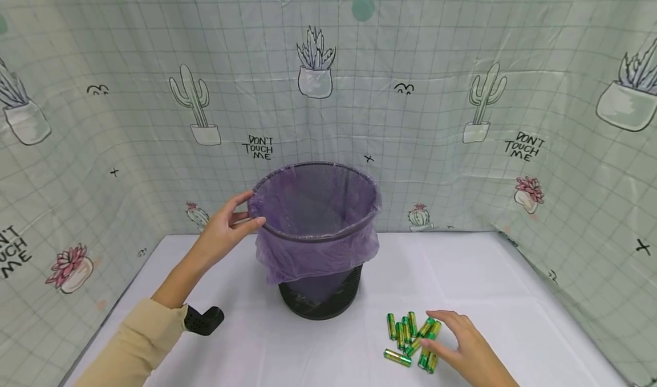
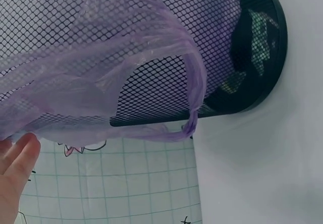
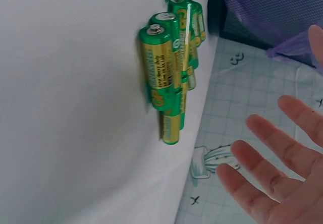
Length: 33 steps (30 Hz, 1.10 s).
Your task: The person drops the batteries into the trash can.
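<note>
A black mesh wastebasket (image 1: pixel 320 310) stands upright on the table, lined with a thin purple garbage bag (image 1: pixel 318 261) folded over its rim. My left hand (image 1: pixel 231 221) holds the rim at its left side, thumb at the top edge and fingers around the outside. In the left wrist view, fingertips (image 2: pixel 30 146) meet the bag's overhang. Several green and gold batteries (image 1: pixel 397 357) lie in a loose pile right of the wastebasket, some stacked. Over the pile's right side, my right hand (image 1: pixel 464 347) hovers with thumb and fingers spread apart, holding nothing.
White cloth covers the table (image 1: pixel 462 273). Behind and on both sides hangs a gridded curtain (image 1: pixel 410 119) printed with cacti and lettering. A black device (image 1: pixel 204 320) is strapped to the left wrist, beside the beige sleeve (image 1: pixel 133 335).
</note>
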Tool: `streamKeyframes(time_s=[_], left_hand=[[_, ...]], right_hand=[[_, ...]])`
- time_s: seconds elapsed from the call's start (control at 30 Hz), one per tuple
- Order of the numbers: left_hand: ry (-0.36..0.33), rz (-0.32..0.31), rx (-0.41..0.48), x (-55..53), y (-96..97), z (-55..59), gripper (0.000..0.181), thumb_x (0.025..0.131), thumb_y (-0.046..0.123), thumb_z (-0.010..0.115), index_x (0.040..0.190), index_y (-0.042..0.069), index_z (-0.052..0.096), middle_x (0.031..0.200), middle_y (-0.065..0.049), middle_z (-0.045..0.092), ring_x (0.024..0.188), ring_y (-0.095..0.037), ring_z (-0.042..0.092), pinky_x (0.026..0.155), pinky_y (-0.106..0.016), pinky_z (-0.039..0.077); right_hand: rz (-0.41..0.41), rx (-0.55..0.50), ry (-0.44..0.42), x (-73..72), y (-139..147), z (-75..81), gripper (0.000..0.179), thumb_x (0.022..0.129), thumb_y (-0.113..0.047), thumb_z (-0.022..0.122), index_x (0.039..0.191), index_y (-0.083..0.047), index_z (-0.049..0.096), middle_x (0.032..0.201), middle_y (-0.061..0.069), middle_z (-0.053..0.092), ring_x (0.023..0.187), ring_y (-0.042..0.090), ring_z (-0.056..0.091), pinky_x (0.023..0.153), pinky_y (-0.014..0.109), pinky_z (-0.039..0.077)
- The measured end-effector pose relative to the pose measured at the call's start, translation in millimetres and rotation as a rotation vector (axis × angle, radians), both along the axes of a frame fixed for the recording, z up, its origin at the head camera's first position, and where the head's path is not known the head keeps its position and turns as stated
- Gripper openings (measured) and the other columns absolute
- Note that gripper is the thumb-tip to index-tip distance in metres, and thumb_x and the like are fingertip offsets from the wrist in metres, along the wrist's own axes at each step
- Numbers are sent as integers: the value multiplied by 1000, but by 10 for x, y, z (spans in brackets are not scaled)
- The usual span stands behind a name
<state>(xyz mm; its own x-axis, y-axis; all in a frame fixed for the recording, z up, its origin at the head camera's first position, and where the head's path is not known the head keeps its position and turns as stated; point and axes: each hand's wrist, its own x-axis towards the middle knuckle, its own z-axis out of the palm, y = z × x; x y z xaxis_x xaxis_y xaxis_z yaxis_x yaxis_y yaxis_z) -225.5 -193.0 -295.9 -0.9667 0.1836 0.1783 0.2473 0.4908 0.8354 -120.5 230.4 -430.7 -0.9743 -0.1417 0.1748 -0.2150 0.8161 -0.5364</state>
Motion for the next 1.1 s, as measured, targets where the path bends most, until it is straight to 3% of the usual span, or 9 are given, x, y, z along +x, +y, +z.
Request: streamKeyframes(time_s=[0.17,0.47,0.73,0.9,1.1], left_hand=[[-8,-8,8,-5,-9,0,72,91,34,59,149,14,20,153,-16,19,135,-37,32,101,-55,36],[-3,-26,8,6,-36,8,72,91,31,58,149,13,19,152,-16,22,134,-37,34,101,-54,37],[4,-33,-10,-7,-11,6,72,91,32,58,149,13,19,152,-17,21,134,-38,34,101,-55,36],[-11,-32,-22,8,-22,23,73,91,33,58,149,15,18,152,-17,21,134,-39,33,101,-55,36],[-9,-26,-47,13,-28,38,73,91,34,58,149,15,18,152,-17,22,134,-39,33,101,-55,36]], right_hand=[[1,-35,-100,-45,66,-81,53,80,-40,69,121,-8,58,122,9,59,111,32,51,87,53,45],[-15,-83,-180,-160,241,-278,49,83,-30,69,122,-2,56,122,16,58,104,32,57,80,42,51],[-71,-104,-216,-280,364,-366,44,81,-24,70,119,-4,59,118,13,62,95,21,57,71,24,48],[-98,-104,-261,-359,405,-399,39,79,-23,71,114,-7,63,111,6,64,90,14,54,70,25,43],[-75,-190,-330,-420,487,-420,37,78,-22,72,111,-7,65,104,4,60,78,6,48,61,21,41]])
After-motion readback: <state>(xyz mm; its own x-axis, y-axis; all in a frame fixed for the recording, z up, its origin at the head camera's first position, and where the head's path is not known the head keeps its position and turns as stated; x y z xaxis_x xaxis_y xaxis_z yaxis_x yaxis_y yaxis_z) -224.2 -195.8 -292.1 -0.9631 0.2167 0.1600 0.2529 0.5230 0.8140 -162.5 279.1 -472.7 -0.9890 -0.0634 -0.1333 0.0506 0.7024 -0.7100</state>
